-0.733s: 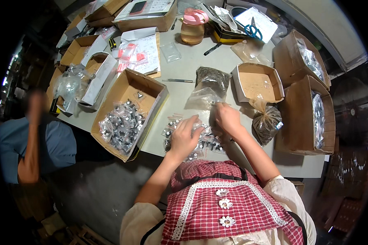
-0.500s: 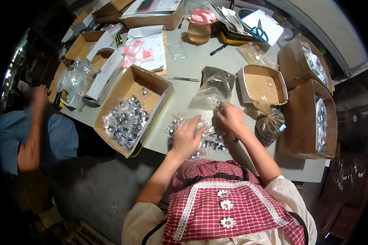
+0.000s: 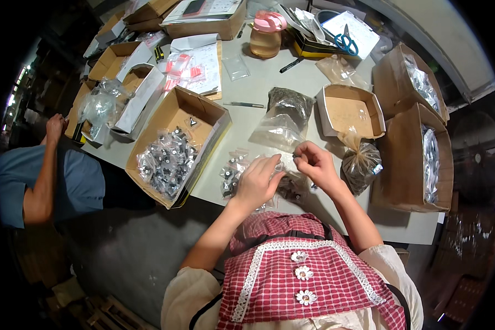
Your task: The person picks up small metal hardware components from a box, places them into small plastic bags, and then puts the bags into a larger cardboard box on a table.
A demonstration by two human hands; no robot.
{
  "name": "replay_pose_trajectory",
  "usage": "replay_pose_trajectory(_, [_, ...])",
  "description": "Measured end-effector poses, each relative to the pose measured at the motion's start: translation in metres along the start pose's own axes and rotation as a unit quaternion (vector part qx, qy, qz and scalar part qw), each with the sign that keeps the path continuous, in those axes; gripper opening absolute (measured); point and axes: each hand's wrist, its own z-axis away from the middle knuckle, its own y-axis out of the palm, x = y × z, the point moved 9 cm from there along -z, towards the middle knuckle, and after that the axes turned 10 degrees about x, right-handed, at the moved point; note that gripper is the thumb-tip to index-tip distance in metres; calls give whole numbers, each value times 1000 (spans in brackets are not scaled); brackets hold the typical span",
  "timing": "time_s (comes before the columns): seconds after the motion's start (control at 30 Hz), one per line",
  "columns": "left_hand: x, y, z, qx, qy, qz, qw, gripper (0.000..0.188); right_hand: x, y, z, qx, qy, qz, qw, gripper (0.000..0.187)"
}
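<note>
My left hand is over a spread of small clear bags with black parts, its thumb and fingers curved about the edge of a small clear plastic bag. Close by on the right, my right hand pinches a small dark part, its kind too small to make out. Just beyond the hands lies a large clear bag filled with tiny dark pieces, its mouth end toward me. Part of the spread is hidden under my left hand.
An open carton of filled small bags stands left. A shallow box, a tied bag of dark parts and tall cartons stand right. A pen, pink-lidded bottle and papers lie beyond. Another person sits far left.
My right hand has drawn back from the mouth of the large bag toward me, now pinching a small dark part. My left hand has shifted slightly right, nearer to it.
</note>
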Motion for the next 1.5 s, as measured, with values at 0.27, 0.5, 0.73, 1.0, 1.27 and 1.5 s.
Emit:
replay_pose_trajectory(0.27, [-15, -1, -7, 0, 24, 24, 999, 45, 31, 17, 13, 73, -54, -41, 995, 22])
replay_pose_trajectory(0.5, [-11, -3, -9, -7, -11, 59, 998, 42, 46, 16, 21, 37, -141, 129, 981, 23])
replay_pose_trajectory(0.73, [-16, 3, -13, 7, -42, 49, 998, 47, 53, 15, 17, 8, -99, 195, 976, 19])
replay_pose_trajectory(1.0, [2, 15, -8, 13, -162, 313, 936, 33, 50, -12, 26, 23, -56, -153, 986, 12])
replay_pose_trajectory(1.27, [14, 13, -7, 33, -208, 251, 945, 25, 47, -49, 31, 8, -40, -169, 985, 8])
replay_pose_trajectory(1.5, [-7, 9, -26, 49, -143, 220, 964, 27, 56, -59, 30, -51, -35, 66, 996, 11])
